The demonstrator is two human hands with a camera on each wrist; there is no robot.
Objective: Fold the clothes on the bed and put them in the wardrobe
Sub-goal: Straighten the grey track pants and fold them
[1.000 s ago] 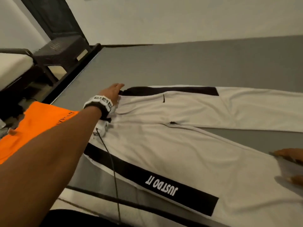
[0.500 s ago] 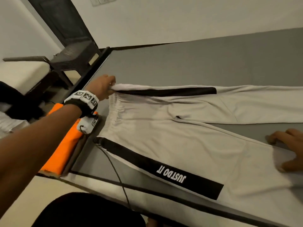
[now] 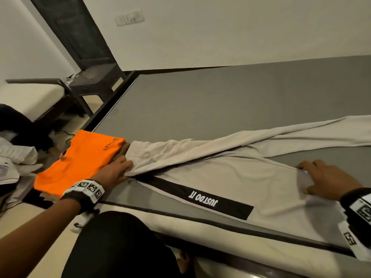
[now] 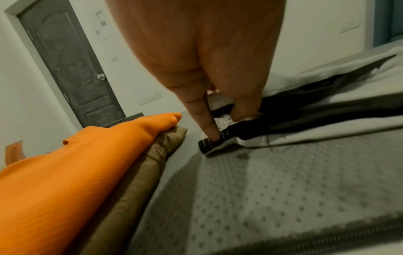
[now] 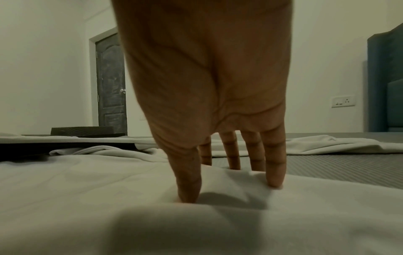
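Two hands on beige trousers, black side stripe: left hand pinches waistband, right hand presses flat.

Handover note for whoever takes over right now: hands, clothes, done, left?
Left hand: grips the waistband of the beige trousers, far leg folded partway over the near one.
Right hand: flat, pressing the near leg on the bed.
Done: orange garment folded, atop a brown one.
Left: finish folding the trousers, then everything to the wardrobe.
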